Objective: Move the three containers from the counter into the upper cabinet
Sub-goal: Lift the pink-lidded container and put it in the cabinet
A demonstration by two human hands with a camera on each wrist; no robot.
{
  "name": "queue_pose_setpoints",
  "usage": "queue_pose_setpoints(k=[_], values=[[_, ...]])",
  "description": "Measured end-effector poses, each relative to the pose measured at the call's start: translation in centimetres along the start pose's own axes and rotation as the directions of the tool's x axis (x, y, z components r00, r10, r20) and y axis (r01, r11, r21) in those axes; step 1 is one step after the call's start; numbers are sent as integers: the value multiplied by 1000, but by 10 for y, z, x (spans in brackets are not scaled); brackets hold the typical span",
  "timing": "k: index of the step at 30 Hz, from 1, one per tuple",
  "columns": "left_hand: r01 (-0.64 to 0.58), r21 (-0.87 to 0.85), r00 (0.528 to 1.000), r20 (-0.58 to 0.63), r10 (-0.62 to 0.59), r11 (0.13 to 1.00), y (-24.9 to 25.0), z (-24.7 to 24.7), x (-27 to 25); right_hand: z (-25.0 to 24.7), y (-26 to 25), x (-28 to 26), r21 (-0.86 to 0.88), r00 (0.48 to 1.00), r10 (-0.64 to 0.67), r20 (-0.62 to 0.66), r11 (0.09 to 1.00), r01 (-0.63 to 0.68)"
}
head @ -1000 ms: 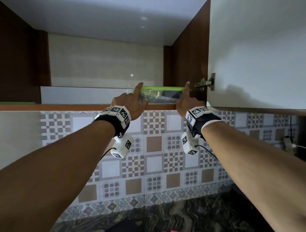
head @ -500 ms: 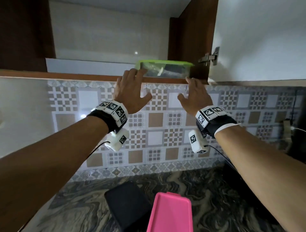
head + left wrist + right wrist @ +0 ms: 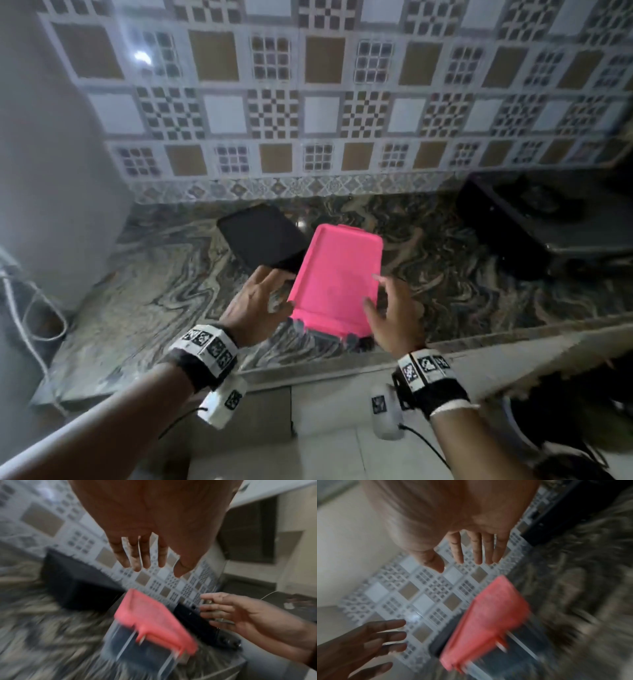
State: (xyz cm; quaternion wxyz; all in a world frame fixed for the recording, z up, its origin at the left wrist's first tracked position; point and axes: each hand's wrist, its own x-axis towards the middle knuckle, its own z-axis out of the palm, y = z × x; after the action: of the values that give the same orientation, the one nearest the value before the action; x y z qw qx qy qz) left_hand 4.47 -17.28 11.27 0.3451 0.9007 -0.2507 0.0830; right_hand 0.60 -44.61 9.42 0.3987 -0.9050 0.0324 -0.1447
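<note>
A clear container with a pink lid [image 3: 337, 279] stands on the marbled counter [image 3: 144, 284] near its front edge. Behind it to the left lies a container with a black lid [image 3: 263, 236]. My left hand [image 3: 258, 301] hovers at the pink lid's left side and my right hand [image 3: 390, 305] at its right side, both with fingers spread and holding nothing. In the left wrist view the pink-lidded container [image 3: 154, 623] lies below my spread left fingers [image 3: 144, 555]. The right wrist view shows the pink lid [image 3: 489, 618] under my right fingers [image 3: 477, 547]. The upper cabinet is out of view.
A patterned tile backsplash [image 3: 325, 102] rises behind the counter. A black stove [image 3: 548, 219] stands at the right. A white appliance side [image 3: 44, 171] and cables [image 3: 30, 308] are at the left. The counter's front edge [image 3: 342, 363] runs below my wrists.
Both hands have let go of the green-lidded container in the cabinet and dropped to either side of the pink-lidded container on the counter. The view has tilted down.
</note>
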Motion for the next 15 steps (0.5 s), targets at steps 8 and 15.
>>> queue_pose_setpoints(k=[8,15], values=[[397,-1,900,196,-389,918,-30,81,5,50,51,-15,-5,948,288,138,957,-290],[471,-78,862,251,-440,878,-39,101,22,65,70,1,77,952,242,186,963,-259]])
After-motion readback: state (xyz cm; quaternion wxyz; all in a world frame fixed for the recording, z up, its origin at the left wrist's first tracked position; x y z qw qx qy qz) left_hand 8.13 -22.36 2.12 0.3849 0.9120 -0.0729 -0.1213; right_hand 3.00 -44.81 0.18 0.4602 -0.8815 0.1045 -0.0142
